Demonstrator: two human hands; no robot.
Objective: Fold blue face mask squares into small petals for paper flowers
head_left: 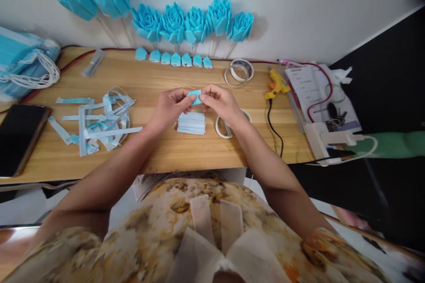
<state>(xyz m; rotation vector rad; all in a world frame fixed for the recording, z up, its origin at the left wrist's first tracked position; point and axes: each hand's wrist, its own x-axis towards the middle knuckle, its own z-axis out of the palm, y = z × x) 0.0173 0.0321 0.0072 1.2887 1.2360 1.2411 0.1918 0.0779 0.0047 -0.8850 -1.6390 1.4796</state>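
Between the fingertips of my left hand (173, 104) and my right hand (219, 99), a small folded piece of light blue mask fabric (195, 96) is pinched above the table. Both hands are closed on it, one at each side. Just below lies a stack of pale blue fabric pieces (191, 123). A roll of white tape (220, 127) is partly hidden under my right wrist. Behind my hands, a row of several folded blue petals (175, 59) lines the table's back edge.
Blue fabric flowers (174, 22) on sticks lean against the wall. Cut strips (96, 119) and a phone (21, 137) lie left, near bagged masks (23, 62). Tape rolls (241, 70), a yellow glue gun (277, 85) with its cord, papers (308, 82) and a power strip (318, 141) are right.
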